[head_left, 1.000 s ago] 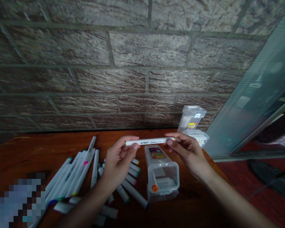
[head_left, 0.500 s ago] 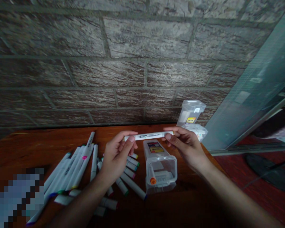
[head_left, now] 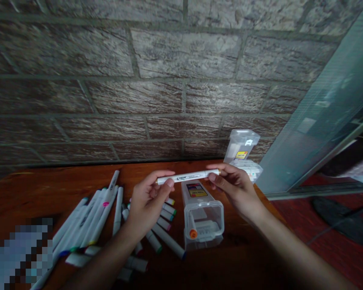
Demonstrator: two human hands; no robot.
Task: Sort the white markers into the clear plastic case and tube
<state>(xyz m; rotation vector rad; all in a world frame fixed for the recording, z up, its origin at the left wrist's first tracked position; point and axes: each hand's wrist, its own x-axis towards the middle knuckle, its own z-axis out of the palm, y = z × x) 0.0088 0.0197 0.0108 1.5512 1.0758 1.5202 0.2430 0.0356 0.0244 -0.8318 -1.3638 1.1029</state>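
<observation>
A white marker (head_left: 189, 176) with printed lettering is stretched level between my two hands, above the table. My left hand (head_left: 151, 199) pinches its left end between thumb and fingers. The other end sits in the closed fingers of my right hand (head_left: 234, 185). Just below the marker, a clear plastic case (head_left: 203, 217) lies on its side with its mouth facing me. Inside it rests one marker with an orange cap end (head_left: 193, 234). Loose white markers (head_left: 93, 219) with coloured ends lie left of the case, some partly hidden by my left forearm.
A second clear case (head_left: 242, 147) stands upright at the back right, with a clear container (head_left: 249, 170) in front of it. The wooden table (head_left: 57, 177) meets a brick wall (head_left: 169, 96). A glass panel (head_left: 305, 108) borders the right side. A blurred patch covers the lower left.
The marker has turned slightly about its length, so its print faces differently, and its left end dips a little lower. Both hands keep hold of it. The view has shifted slightly.
</observation>
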